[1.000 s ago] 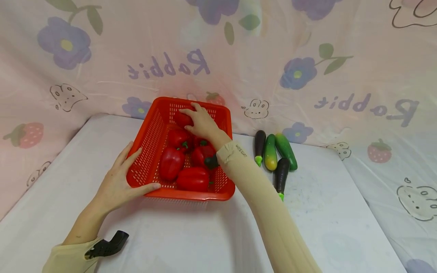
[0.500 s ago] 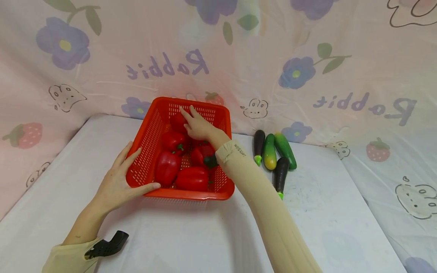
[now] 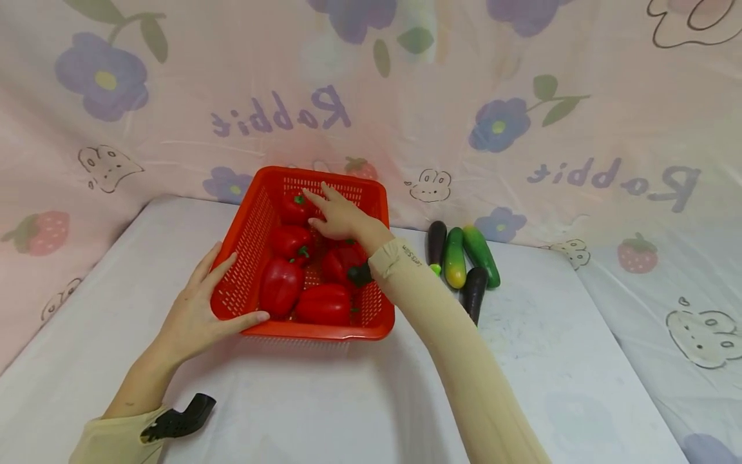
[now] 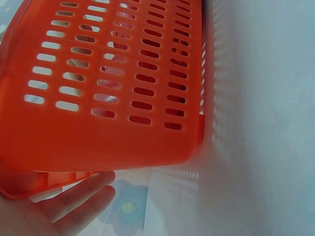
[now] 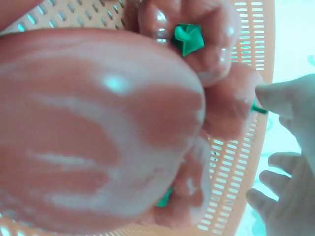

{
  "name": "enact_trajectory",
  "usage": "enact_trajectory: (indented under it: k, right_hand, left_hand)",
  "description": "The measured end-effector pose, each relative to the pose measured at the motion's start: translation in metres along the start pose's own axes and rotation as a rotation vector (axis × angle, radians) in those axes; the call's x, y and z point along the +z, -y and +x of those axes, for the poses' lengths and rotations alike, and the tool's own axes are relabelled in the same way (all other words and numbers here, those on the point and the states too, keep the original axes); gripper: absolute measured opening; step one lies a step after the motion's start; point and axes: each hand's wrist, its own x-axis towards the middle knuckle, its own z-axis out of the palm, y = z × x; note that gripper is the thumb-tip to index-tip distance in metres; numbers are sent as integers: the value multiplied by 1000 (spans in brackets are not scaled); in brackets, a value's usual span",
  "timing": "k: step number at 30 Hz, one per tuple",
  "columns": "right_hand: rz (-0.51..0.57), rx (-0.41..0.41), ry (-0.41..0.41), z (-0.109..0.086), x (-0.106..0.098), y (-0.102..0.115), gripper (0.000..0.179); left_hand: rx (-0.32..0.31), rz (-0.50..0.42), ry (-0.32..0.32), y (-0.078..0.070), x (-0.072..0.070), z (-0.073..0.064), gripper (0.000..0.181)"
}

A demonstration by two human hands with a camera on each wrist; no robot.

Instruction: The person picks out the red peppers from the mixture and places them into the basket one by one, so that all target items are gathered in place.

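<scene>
In the head view, a red plastic basket (image 3: 324,333) holds several red bell peppers. My left hand (image 3: 191,316) is at its near left corner, fingers straight along the side and thumb stretched over the front rim. The left wrist view has two fingers (image 4: 81,199) extended beside the basket wall (image 4: 98,132). Above the basket's far half is my right hand (image 3: 339,216), fingers spread, just right of the back pepper (image 3: 293,207), whose green stem shows. Other peppers (image 3: 281,287) lie nearer the front. A large pepper (image 5: 98,132) fills much of the right wrist view.
Right of the basket lie two dark eggplants (image 3: 475,290) and two green zucchini-like vegetables (image 3: 481,254), one yellow at its end. A white-covered table (image 3: 278,406) carries everything. A pink printed cloth (image 3: 406,116) hangs close behind the basket.
My right hand has come off the back pepper, which now sits further left with its stem in sight. The peppers along the left side have shifted left. My left hand keeps its place.
</scene>
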Motion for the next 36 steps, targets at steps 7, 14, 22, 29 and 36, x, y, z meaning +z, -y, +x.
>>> enact_trajectory:
  k: [7,14,22,29,36]
  right_hand:
    - [-6,9,-15,-8,-6,-3,68]
    - [-10,1,-33,-19,-11,-3,69]
    - [3,10,-86,-34,-16,-10,67]
    - [4,16,-90,-45,-20,-14,66]
    - [23,8,-106,-56,-18,-24,66]
  left_hand:
    - [-6,9,3,0,-1,-1,105]
    - [-4,14,5,0,-3,-1,105]
    - [1,10,5,-1,-3,0,106]
    - [-2,13,7,1,-3,0,106]
    - [1,11,13,2,-1,1,106]
